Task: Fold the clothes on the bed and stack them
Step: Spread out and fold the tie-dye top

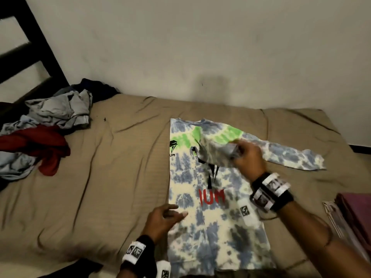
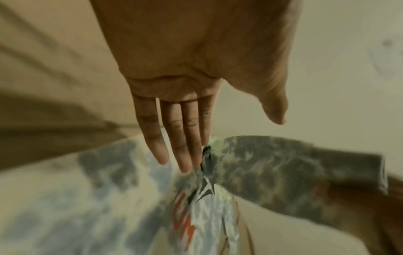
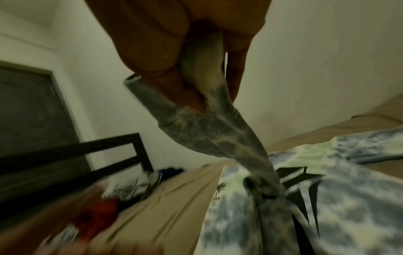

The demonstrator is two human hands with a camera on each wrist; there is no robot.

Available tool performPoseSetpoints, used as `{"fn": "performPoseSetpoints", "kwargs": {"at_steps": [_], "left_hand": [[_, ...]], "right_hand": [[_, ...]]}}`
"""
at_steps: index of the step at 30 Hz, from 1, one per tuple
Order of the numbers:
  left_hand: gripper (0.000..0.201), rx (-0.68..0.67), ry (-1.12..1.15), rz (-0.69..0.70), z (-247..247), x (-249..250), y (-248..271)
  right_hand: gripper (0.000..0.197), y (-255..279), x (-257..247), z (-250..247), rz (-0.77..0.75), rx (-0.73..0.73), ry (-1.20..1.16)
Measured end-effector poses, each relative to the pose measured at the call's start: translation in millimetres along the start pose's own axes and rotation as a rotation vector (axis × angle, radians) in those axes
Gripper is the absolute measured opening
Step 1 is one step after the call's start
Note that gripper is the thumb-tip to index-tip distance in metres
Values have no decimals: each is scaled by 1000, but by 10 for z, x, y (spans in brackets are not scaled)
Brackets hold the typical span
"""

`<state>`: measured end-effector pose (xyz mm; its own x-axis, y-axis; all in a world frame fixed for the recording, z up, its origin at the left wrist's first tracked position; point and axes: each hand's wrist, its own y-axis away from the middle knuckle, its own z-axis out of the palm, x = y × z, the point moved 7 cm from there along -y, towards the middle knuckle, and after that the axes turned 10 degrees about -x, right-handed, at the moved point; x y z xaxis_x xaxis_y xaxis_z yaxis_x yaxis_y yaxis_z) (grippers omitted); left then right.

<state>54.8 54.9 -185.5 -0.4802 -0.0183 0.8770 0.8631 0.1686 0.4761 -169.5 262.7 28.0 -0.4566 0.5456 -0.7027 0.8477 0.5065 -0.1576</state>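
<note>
place: home bedroom | cues: bed (image 1: 124, 177), dark headboard (image 1: 40, 47), clothes pile (image 1: 46, 125)

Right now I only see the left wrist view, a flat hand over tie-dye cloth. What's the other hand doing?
Observer: The right hand pinches a sleeve cuff of the tie-dye shirt, lifted above the chest.
Operator: Is the other sleeve folded in?
Observer: No, it lies stretched out on the bed.
Operator: More clothes waiting?
Observer: Yes, a crumpled pile lies near the headboard.
</note>
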Motion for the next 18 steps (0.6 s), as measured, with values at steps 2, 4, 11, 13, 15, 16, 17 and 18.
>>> {"fn": "performPoseSetpoints", "kwargs": {"at_steps": [2, 4, 11, 13, 15, 16, 17, 18], "left_hand": [[79, -45, 332, -71, 118, 191, -38], [60, -79, 519, -154, 201, 274, -113], [38, 68, 154, -319, 94, -382, -322], [41, 59, 129, -339, 96, -809, -456], [37, 42, 144, -308, 132, -944, -479], [30, 41, 161, -287, 172, -835, -394], [23, 42, 201, -242, 212, -647, -271], [20, 45, 274, -199, 268, -556, -207]], "right_hand": [[35, 418, -114, 559, -40, -54, 157], [45, 828, -175, 1110, -58, -134, 168], [62, 1851, 155, 2261, -64, -599, 388], [64, 1989, 286, 2248, -26, -600, 345], [67, 2037, 416, 2199, 16, -575, 322], [72, 2042, 484, 2186, 55, -585, 310], [81, 2049, 544, 2199, 111, -633, 300], [91, 2051, 584, 2220, 150, -669, 298]]}}
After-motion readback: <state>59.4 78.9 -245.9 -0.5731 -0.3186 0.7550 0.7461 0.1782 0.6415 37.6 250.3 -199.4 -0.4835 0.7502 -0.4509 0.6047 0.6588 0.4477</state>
